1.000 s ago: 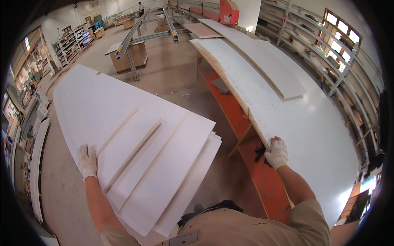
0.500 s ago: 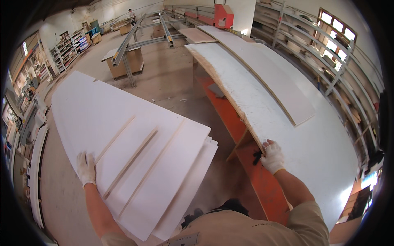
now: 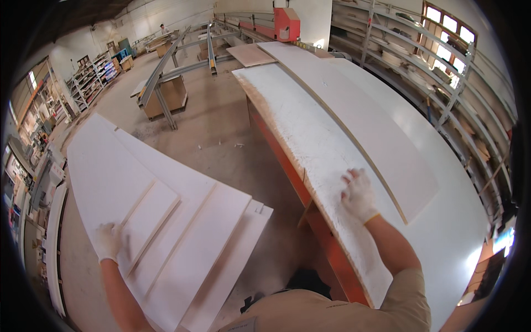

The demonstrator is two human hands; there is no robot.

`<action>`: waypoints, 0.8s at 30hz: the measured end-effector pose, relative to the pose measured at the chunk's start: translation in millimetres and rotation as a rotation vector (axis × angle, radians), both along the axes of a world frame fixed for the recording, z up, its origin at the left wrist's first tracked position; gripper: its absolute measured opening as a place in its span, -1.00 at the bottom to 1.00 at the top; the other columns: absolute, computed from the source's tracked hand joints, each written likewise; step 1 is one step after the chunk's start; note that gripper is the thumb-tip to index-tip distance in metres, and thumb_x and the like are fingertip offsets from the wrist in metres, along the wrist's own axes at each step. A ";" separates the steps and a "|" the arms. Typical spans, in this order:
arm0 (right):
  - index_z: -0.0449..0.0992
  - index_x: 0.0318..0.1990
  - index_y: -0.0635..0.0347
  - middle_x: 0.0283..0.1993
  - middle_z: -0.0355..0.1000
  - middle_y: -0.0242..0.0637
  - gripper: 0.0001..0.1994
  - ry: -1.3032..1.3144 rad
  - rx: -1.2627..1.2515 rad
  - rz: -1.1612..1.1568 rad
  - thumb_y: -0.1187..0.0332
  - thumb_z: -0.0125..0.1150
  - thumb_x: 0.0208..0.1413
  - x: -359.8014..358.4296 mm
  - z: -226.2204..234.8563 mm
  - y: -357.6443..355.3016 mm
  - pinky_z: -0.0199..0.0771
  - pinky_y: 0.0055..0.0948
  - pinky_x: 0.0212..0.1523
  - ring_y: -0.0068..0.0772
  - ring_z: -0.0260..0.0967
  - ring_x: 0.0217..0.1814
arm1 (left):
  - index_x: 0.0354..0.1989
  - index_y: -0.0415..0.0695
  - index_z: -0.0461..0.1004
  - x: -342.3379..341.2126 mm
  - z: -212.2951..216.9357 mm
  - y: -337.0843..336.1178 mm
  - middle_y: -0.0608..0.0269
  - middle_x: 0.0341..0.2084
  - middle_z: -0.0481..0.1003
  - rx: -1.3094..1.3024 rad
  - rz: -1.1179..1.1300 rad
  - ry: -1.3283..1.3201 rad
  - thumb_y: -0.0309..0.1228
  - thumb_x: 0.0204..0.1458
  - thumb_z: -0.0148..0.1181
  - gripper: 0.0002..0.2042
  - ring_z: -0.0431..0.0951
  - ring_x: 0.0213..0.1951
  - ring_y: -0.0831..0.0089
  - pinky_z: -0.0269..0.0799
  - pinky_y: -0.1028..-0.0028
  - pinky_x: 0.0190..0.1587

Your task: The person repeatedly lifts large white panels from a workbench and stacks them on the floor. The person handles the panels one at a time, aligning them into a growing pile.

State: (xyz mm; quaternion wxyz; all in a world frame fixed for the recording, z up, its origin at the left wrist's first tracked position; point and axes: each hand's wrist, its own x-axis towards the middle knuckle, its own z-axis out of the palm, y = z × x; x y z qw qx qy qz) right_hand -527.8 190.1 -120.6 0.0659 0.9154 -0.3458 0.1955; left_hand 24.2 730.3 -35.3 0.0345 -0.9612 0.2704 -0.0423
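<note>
My left hand (image 3: 109,242), in a white work glove, grips the left edge of the top white board (image 3: 105,166), its fingers bent at the rim. This board lies askew on a stack of white boards (image 3: 221,202), whose near edges are stepped. My right hand (image 3: 358,193), gloved too and slightly blurred, is over the white tabletop (image 3: 310,133) with its fingers apart and nothing in them. Just right of it lies a long pale panel (image 3: 354,105) with a brown edge.
The worktable has a worn brown edge and an orange side (image 3: 326,249). A red machine part (image 3: 286,25) stands at the far end, near metal rails (image 3: 160,66). Shelves with offcuts (image 3: 409,61) line the right wall. A wooden box (image 3: 166,97) stands left of centre.
The top white board has slid and turned leftward, uncovering the board beneath. My right hand has left the table's edge and moved in over the tabletop. The view has shifted a little.
</note>
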 end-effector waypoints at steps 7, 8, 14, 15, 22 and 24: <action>0.17 0.61 0.09 0.70 0.05 -0.06 -0.38 0.225 0.350 -0.657 0.05 -0.10 0.52 -17.1 19.7 -151.9 -0.27 0.02 0.73 0.10 -0.10 0.75 | 0.15 -0.14 0.62 -222.1 -31.0 -160.0 -0.07 0.18 0.61 -0.701 -0.450 0.113 -0.43 0.08 0.45 -0.59 0.56 0.29 -0.03 0.47 0.05 0.33; 0.11 0.64 0.09 0.73 -0.01 -0.05 -0.36 0.258 0.381 -0.720 0.02 -0.16 0.53 -21.6 18.7 -152.9 -0.30 0.01 0.73 0.09 -0.14 0.76 | 0.09 -0.17 0.62 -255.0 -36.7 -187.3 -0.02 0.10 0.63 -0.864 -0.558 0.273 -0.42 0.09 0.45 -0.63 0.61 0.19 -0.02 0.52 0.09 0.26; 0.03 0.68 0.13 0.75 -0.07 0.00 -0.31 0.398 0.375 -0.735 -0.03 -0.23 0.55 -52.5 14.1 -116.6 -0.36 0.00 0.74 0.11 -0.26 0.80 | -0.15 -0.18 0.57 -357.2 -48.6 -300.9 0.08 -0.31 0.50 -0.605 -1.272 0.736 -0.30 0.20 0.31 -0.79 0.52 -0.17 0.05 0.50 0.16 -0.03; 0.05 0.67 0.14 0.75 -0.05 0.00 -0.31 0.399 0.376 -0.743 -0.02 -0.22 0.54 -58.1 14.7 -110.3 -0.36 -0.01 0.74 0.11 -0.26 0.80 | -0.15 -0.18 0.56 -366.8 -49.4 -309.8 0.08 -0.32 0.48 -0.591 -1.304 0.760 -0.30 0.20 0.30 -0.79 0.51 -0.18 0.07 0.50 0.16 -0.03; 0.26 0.57 0.26 0.70 0.03 0.08 -0.38 0.246 0.365 -0.736 0.08 -0.10 0.50 -132.2 5.9 -19.4 -0.33 0.00 0.76 0.10 -0.22 0.79 | -0.18 -0.19 0.58 -391.0 -66.2 -334.6 0.10 -0.22 0.60 -0.757 -1.425 0.696 -0.33 0.17 0.34 -0.81 0.60 -0.09 0.11 0.53 0.16 0.08; 0.32 0.53 0.29 0.68 0.07 0.08 -0.41 0.239 0.358 -0.741 0.11 -0.07 0.49 -166.8 -1.4 23.1 -0.32 0.01 0.76 0.10 -0.20 0.78 | -0.16 -0.19 0.59 -393.9 -71.7 -335.5 0.10 -0.21 0.61 -0.746 -1.471 0.751 -0.34 0.16 0.35 -0.81 0.61 -0.06 0.10 0.53 0.14 0.12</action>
